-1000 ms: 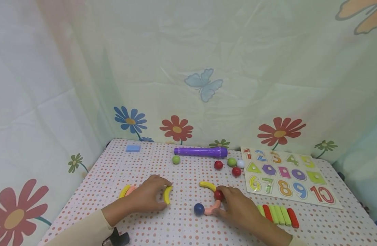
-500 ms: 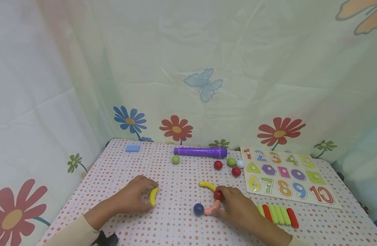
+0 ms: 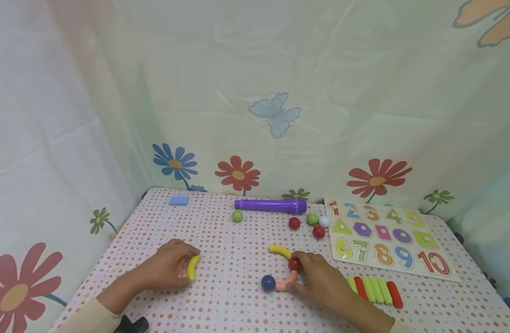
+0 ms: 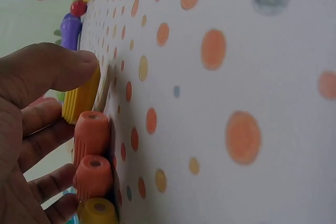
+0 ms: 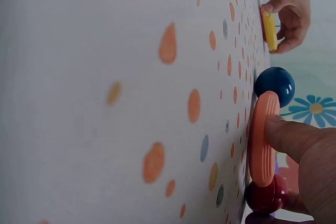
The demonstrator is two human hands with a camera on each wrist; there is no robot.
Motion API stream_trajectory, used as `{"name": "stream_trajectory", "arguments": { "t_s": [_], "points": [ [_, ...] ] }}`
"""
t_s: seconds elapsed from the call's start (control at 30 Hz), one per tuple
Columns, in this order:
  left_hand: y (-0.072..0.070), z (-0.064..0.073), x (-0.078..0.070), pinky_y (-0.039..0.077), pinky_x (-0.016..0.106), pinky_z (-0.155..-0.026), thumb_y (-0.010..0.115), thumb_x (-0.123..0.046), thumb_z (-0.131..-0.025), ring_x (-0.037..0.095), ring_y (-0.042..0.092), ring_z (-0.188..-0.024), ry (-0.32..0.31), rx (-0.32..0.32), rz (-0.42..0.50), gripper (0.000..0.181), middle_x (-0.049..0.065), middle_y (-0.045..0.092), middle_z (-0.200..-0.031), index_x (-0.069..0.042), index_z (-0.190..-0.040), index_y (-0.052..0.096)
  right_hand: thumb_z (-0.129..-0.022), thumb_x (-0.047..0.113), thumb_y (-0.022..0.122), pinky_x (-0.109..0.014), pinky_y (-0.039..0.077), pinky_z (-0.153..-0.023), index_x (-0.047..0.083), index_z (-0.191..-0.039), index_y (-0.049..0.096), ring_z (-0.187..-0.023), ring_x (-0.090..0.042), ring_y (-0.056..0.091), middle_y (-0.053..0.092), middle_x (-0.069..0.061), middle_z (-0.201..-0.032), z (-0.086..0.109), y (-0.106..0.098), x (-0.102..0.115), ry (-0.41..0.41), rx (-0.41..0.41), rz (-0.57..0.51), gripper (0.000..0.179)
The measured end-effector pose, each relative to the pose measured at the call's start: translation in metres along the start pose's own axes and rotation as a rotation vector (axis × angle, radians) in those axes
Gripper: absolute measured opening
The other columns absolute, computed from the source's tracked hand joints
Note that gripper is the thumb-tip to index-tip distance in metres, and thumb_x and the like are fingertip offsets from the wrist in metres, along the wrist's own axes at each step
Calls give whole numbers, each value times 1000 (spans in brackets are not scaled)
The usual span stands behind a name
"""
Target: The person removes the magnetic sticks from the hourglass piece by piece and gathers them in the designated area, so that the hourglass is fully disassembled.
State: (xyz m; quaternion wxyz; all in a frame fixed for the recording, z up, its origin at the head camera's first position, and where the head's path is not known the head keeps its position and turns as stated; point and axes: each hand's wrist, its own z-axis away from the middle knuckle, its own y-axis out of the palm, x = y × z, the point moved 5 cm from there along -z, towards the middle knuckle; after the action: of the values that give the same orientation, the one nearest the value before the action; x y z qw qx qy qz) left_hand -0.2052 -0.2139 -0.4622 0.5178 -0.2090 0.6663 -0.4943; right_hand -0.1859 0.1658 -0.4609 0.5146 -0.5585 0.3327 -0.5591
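Note:
My left hand [image 3: 165, 267] pinches a yellow curved toy stick [image 3: 193, 267] between thumb and fingers, low over the dotted tabletop. Right beside it, in the left wrist view, two orange curved sticks [image 4: 93, 135] and another yellow one [image 4: 98, 211] stand in a row by the fingers. My right hand [image 3: 321, 280] holds an orange curved stick [image 5: 261, 145], thumb against its ribbed side and fingers at the red ball [image 3: 294, 264]. That stick reaches from the red ball to a dark blue ball [image 3: 268, 283]. From the red ball a yellow curved stick [image 3: 279, 250] extends leftward.
A purple toy microphone [image 3: 271, 205] lies at the back, with green [image 3: 237, 215], red [image 3: 294, 223] and white balls [image 3: 324, 222] near it. The number puzzle board [image 3: 392, 240] is at right, short green and red sticks [image 3: 375, 290] before it. A blue block [image 3: 178, 201] lies back left.
My left hand has moved left with the yellow curved stick, up to the other curved sticks there. My right hand stays on the joined pieces.

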Motion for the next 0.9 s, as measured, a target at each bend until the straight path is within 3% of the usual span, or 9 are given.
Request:
{"name": "stream_trajectory", "arguments": {
  "t_s": [0.3, 0.73, 0.9],
  "points": [
    [-2, 6, 5, 36, 56, -102, 90, -23, -70, 21, 49, -125, 40, -39, -45, 63, -12, 62, -122, -21, -129, 67, -72, 63, 84, -55, 56, -88, 17, -137, 59, -117, -28, 61, 64, -10, -127, 0, 0, 0, 13, 6, 0, 83],
    [-7, 8, 3, 31, 61, -103, 89, -22, -72, 26, 45, -131, -9, 1, -76, 59, -13, 62, -123, -22, -126, 68, -73, 64, 83, -55, 55, -89, 17, -138, 58, -116, -27, 61, 63, -9, -127, 1, 0, -2, 6, 5, -22, 84],
    [-8, 8, 3, 31, 63, -105, 89, -25, -72, 27, 43, -133, -7, 13, -86, 68, -8, 60, -131, -20, -135, 63, -74, 61, 85, -52, 56, -87, 14, -139, 58, -110, -22, 61, 64, -8, -124, 0, 0, -1, -4, -1, -36, 85]
  ]
}}
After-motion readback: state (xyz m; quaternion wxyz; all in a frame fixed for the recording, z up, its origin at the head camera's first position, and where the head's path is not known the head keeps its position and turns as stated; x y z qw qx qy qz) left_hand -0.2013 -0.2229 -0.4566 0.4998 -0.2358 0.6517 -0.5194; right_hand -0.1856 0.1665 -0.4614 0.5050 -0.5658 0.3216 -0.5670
